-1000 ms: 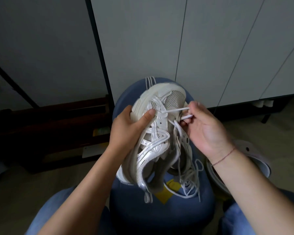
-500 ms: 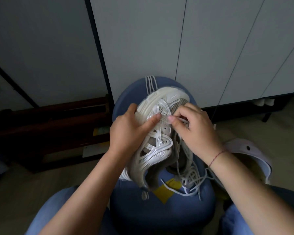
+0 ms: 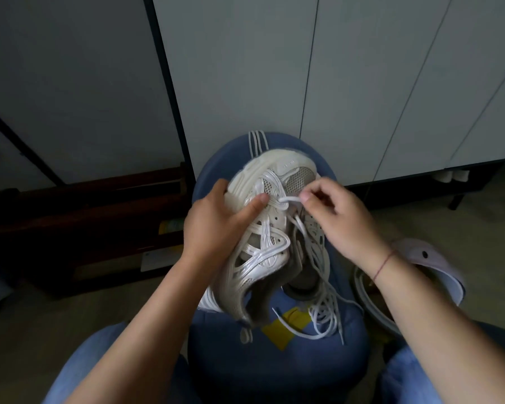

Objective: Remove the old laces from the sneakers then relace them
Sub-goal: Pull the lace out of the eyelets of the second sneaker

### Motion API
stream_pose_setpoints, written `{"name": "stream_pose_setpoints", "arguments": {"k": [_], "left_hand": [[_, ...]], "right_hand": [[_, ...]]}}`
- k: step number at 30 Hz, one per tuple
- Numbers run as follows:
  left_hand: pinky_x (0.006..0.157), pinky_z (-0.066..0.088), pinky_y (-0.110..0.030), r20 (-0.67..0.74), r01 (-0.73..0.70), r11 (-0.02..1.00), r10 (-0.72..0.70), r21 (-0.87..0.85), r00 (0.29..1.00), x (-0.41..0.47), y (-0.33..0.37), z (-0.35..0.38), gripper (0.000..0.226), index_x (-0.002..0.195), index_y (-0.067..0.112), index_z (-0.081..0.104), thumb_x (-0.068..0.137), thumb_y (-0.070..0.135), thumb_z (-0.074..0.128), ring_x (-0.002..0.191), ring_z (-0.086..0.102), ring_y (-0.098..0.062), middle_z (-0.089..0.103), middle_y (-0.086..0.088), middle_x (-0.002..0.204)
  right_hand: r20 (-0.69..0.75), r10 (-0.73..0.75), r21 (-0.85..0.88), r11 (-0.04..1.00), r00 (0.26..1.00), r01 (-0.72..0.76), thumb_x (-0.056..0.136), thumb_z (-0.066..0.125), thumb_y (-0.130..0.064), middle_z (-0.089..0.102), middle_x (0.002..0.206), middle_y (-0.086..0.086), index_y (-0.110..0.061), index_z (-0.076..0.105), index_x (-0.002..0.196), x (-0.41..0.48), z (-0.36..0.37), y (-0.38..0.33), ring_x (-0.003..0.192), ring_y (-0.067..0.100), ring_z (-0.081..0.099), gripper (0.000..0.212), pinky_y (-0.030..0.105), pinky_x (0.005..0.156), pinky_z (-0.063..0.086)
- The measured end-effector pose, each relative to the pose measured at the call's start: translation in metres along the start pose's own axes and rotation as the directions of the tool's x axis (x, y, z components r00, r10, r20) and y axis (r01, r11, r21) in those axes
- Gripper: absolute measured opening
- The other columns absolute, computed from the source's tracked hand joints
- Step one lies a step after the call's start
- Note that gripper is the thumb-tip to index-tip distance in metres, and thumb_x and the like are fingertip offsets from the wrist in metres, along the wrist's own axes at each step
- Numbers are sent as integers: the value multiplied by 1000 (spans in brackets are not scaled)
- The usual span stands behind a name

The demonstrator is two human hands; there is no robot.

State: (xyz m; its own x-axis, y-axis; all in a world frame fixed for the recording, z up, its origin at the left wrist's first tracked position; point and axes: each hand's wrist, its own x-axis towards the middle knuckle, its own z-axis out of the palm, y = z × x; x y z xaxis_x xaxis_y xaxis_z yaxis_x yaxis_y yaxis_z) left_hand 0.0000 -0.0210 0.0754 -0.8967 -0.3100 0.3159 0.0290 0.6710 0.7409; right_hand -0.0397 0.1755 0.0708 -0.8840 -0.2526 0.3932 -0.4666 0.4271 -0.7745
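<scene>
The left hand (image 3: 216, 220) grips the sneaker (image 3: 268, 228), toe pointing away; the right hand (image 3: 337, 217) pinches the lace (image 3: 290, 199) loop just right of the left thumb.

Our bare left hand (image 3: 216, 220) clasps the white mesh sneaker (image 3: 260, 258), thumb laid across it, while our right hand (image 3: 344, 225) pinches the flat white lace (image 3: 290, 199) between thumb and forefinger.

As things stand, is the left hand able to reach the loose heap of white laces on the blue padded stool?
Probably not directly. The left hand grips the white mesh sneaker, which lies between it and the heap of white laces; it would have to let go first.
</scene>
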Motion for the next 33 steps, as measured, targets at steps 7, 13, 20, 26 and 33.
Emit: {"name": "stream_pose_setpoints", "arguments": {"k": [7, 13, 20, 26, 33], "left_hand": [[63, 52, -38, 3, -38, 997, 38, 74, 999, -1, 3, -1, 57, 94, 21, 57, 73, 74, 61, 71, 63, -10, 65, 9, 74], [85, 57, -35, 30, 107, 953, -103, -284, 994, 5, -8, -6, 31, 92, 36, 63, 76, 62, 71, 85, 68, 2, 72, 17, 90], [76, 54, -23, 12, 100, 960, -100, -261, 995, 5, -7, -3, 37, 98, 36, 61, 76, 63, 69, 82, 65, 7, 69, 19, 89], [53, 44, -30, 6, -43, 996, 42, 84, 999, -4, 3, 3, 56, 89, 22, 54, 73, 76, 57, 65, 57, -4, 61, 11, 70], [65, 53, -40, 0, -7, 999, 7, 36, 1000, 0, 2, 0, 58, 92, 21, 57, 73, 76, 58, 70, 60, -6, 64, 11, 75]], "right_hand": [[-125, -224, -165, 965, 967, 203, 90, 53, -37, 54, 65, -3, -11, 58, 67, -2, 10, -4, 65, 12, 51, 34, 25, 64, 40], [-233, 276, 710, 704, 932, -30, 91, 52, -13, 49, 54, -8, -20, 58, 53, 9, -10, -8, 57, 6, 41, 40, 20, 61, 34], [-176, 116, 180, 980, 977, -84, 88, 54, -3, 60, 86, 1, -16, 62, 90, 6, -9, 2, 74, 3, 52, 15, 12, 72, 42], [-159, -272, -287, 933, 949, 219, 90, 50, -44, 57, 79, -9, -20, 59, 80, -2, 8, -5, 80, 12, 54, 28, 40, 76, 47], [-190, -240, -228, 954, 952, 195, 90, 44, -45, 48, 67, -13, -22, 49, 73, 2, 6, 1, 66, 11, 48, 29, 32, 64, 39]]}}
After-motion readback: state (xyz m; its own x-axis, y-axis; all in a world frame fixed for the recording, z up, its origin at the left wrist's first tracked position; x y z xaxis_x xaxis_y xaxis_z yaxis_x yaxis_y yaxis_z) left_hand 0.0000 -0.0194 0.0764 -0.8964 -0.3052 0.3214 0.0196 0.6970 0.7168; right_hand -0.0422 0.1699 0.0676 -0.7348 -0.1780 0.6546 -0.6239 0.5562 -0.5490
